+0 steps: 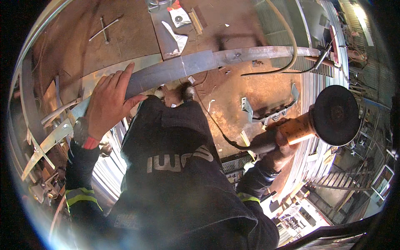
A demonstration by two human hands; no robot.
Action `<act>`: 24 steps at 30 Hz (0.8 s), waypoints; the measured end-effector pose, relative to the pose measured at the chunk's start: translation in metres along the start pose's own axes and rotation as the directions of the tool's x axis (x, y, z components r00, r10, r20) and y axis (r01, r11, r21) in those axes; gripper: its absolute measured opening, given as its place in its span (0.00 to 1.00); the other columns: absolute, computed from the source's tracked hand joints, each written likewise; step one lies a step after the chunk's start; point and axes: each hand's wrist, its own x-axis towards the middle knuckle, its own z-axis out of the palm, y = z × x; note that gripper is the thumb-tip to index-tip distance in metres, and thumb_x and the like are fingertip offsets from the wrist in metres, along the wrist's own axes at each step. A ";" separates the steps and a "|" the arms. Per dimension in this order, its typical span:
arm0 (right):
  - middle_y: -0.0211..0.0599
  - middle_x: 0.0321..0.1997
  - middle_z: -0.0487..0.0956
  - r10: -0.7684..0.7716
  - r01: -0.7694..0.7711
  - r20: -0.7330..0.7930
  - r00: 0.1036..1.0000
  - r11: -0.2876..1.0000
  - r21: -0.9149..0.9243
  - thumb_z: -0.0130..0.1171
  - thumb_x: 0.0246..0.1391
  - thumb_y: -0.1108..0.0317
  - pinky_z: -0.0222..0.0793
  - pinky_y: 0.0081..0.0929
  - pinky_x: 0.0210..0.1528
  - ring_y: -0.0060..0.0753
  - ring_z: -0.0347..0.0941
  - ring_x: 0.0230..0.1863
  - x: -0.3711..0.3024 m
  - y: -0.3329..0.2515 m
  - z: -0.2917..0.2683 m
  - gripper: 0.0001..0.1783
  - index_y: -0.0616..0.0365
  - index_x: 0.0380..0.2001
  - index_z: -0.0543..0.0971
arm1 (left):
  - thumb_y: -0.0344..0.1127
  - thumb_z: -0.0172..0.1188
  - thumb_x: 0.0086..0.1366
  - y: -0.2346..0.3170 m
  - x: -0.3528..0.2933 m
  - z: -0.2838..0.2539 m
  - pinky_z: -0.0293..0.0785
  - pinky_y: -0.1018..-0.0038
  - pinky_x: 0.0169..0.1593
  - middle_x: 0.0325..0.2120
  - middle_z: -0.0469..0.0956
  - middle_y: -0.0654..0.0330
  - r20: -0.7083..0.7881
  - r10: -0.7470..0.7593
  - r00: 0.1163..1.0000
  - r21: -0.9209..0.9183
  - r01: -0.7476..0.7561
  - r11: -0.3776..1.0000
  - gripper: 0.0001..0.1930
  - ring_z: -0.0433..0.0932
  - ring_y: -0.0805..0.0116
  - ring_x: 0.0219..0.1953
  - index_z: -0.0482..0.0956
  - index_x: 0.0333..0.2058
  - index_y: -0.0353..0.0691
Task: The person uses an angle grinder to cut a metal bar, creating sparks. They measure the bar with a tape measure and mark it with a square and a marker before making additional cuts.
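Observation:
A long grey flat metal bar [173, 68] runs across in front of my body, curved in this view. My left hand [109, 98] grips it toward the left, fingers over the far edge and thumb along the near edge. Held off to the right, clear of the bar, is an angle grinder [299, 128] with an orange body. My right hand [283, 143] is closed around it, though the tool hides part of the fingers. The grinder's large black disc [337, 115] is turned toward me. A dark cord [212, 121] trails from its rear end.
A bracket-like metal piece [271, 109] lies on the rusty brown surface to the right. Beyond the bar are a crossed metal rod [104, 30] and a white packet [179, 17]. Stacked long metal profiles [310, 112] stand at right. A hose [291, 37] loops over the bar's right end.

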 end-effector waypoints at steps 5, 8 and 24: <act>0.44 0.33 0.78 0.064 -0.040 0.110 0.992 0.978 -0.206 0.72 0.38 0.70 0.77 0.32 0.38 0.37 0.78 0.31 0.014 -0.021 -0.016 0.40 0.67 0.54 0.63 | 0.56 0.63 0.61 0.029 0.025 0.011 0.71 0.55 0.52 0.48 0.74 0.41 0.068 0.004 0.998 -0.121 0.005 0.993 0.39 0.75 0.41 0.49 0.64 0.62 0.33; 0.45 0.34 0.78 0.087 -0.026 0.205 0.975 0.959 -0.283 0.72 0.38 0.72 0.77 0.33 0.38 0.37 0.78 0.32 0.019 -0.027 -0.017 0.42 0.66 0.57 0.61 | 0.56 0.64 0.60 0.048 0.040 0.022 0.71 0.55 0.53 0.48 0.74 0.42 -0.070 -0.029 0.997 -0.153 0.018 0.988 0.37 0.75 0.41 0.49 0.67 0.57 0.32; 0.48 0.62 0.69 0.617 -0.468 0.270 0.739 0.759 -0.454 0.69 0.38 0.82 0.66 0.36 0.63 0.39 0.69 0.61 0.011 -0.019 0.032 0.52 0.66 0.66 0.53 | 0.55 0.70 0.54 0.038 0.040 0.021 0.76 0.56 0.42 0.36 0.77 0.45 0.040 -0.043 0.998 -0.145 0.048 0.988 0.33 0.79 0.43 0.39 0.72 0.45 0.33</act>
